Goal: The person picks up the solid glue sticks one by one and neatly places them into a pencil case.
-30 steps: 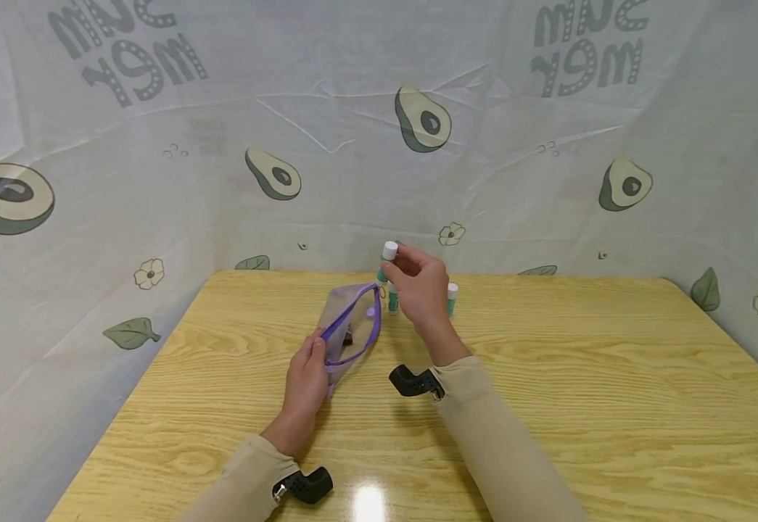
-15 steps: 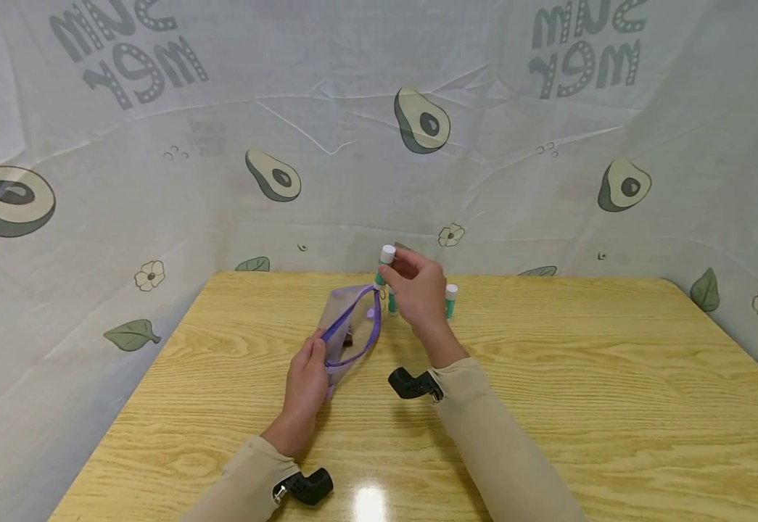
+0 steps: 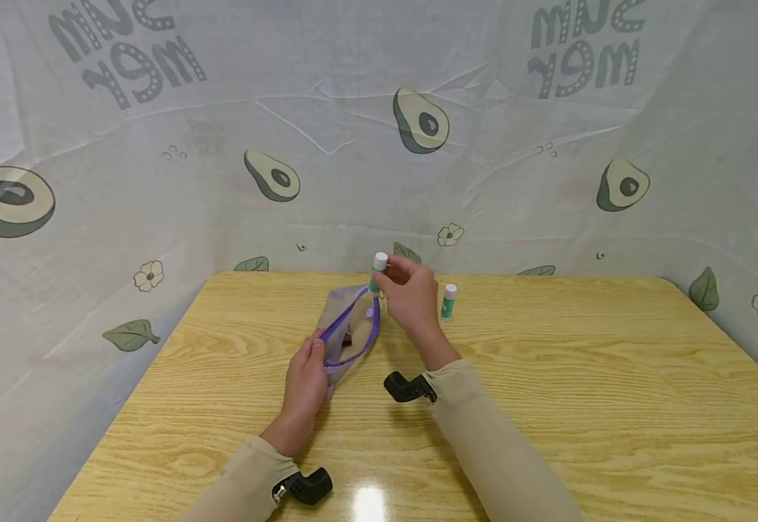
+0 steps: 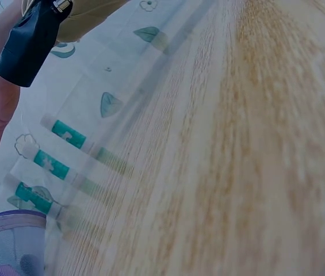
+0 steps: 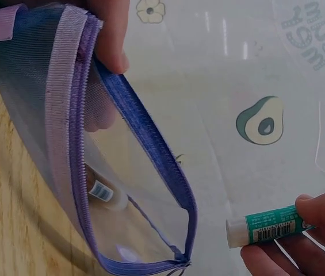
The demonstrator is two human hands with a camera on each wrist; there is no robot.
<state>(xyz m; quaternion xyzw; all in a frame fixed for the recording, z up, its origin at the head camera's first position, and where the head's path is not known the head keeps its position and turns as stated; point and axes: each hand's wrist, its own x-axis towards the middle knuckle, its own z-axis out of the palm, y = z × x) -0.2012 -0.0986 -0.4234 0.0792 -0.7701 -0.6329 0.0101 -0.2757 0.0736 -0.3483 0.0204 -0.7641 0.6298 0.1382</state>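
1. By the left hand (image 3: 305, 378), the near end of the pouch is pinched between thumb and fingers; no clear shift of this hand is seen.
2. The grey translucent mesh pouch with a purple zipped rim (image 5: 61, 115) is held above the wooden tabletop (image 3: 548, 377), its mouth parted. Its position is essentially unchanged, so a steady opening is judged to be offered.
3. Through the mouth, a small brown item with a barcode label (image 5: 100, 191) is seen inside the pouch.
4. The green-and-white cylindrical stick (image 5: 270, 227) has just been brought lower and leftward, to the far end of the pouch's mouth. In the right wrist view a gap is left between stick and rim; the approach is judged nearly complete, the insertion not yet made.
5. By the right hand (image 3: 411, 296), the stick is pinched between thumb and fingers.
6. Three matching upright sticks (image 4: 53, 165) are shown in the left wrist view. In the head view, only the rightmost is plainly seen; the one just beside the pouch is now almost covered by the right hand.
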